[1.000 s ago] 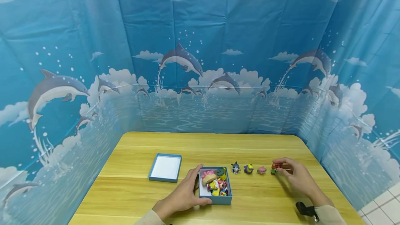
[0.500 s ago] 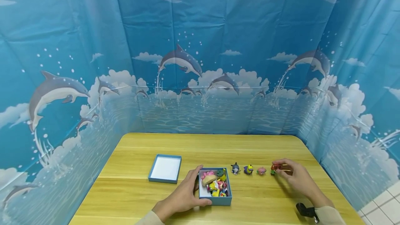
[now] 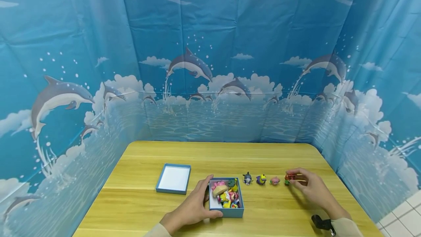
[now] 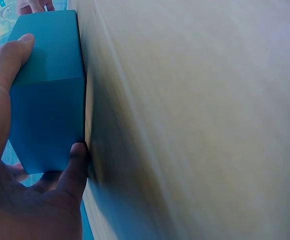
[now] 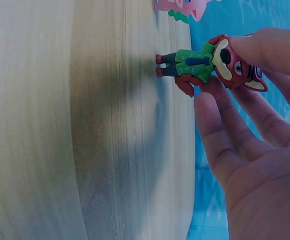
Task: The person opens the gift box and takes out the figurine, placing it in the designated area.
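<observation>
My left hand [image 3: 194, 202] grips a blue open box [image 3: 230, 213] from its left side, thumb on the near wall and fingers round the far corner. Inside lie several small toy figures [image 3: 227, 195], heaped over one another. In the right wrist view, my right hand [image 5: 254, 145] pinches a fox figurine [image 5: 197, 65] by its red head; it wears a green shirt and a dark tie. The fox stands upright with its feet right at the tabletop. It is the rightmost of a row, beside a pink pig-like figurine [image 3: 275, 180].
Further left in the row stand a purple-and-yellow figurine [image 3: 261, 179] and a grey figurine [image 3: 247, 178]. The box lid [image 3: 173, 178] lies hollow side up, left of the box on the wooden table [image 3: 138, 207]. A dolphin-print curtain [image 3: 197, 120] hangs behind and around the table.
Both hands keep their places, the left on the box and the right at the fox figurine. Only the head view has tilted slightly.
</observation>
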Tool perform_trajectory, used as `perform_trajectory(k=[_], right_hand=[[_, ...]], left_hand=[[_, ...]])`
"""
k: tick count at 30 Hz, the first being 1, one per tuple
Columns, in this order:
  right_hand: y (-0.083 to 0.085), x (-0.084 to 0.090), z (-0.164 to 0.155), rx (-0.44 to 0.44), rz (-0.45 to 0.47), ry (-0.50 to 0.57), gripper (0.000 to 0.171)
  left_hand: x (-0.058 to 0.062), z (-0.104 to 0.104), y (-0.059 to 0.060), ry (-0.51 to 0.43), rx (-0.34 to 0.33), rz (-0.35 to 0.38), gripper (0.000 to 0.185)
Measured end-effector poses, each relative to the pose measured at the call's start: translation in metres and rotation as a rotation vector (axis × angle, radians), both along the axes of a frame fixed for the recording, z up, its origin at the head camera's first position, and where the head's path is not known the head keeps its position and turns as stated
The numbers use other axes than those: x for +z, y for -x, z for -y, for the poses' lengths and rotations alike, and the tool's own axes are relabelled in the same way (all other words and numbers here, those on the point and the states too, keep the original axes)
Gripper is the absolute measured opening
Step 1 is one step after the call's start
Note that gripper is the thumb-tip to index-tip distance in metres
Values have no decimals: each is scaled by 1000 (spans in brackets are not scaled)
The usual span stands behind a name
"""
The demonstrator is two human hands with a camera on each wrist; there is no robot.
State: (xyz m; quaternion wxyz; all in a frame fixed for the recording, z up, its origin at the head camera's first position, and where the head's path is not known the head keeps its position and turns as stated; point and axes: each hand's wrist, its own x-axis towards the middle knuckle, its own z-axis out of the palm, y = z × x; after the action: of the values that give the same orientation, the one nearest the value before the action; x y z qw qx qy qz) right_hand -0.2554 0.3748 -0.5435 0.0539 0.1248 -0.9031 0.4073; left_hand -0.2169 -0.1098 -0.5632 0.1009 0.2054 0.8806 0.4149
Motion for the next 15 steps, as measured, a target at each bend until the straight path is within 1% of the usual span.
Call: perform_trajectory(k=[7, 15], right_hand=[[0, 1, 1, -3, 13, -3, 36], [2, 0, 0, -7, 10, -4, 37]], left_hand=[[-1, 0, 0, 0, 0, -2, 133], [0, 1, 0, -8, -6, 2, 132]])
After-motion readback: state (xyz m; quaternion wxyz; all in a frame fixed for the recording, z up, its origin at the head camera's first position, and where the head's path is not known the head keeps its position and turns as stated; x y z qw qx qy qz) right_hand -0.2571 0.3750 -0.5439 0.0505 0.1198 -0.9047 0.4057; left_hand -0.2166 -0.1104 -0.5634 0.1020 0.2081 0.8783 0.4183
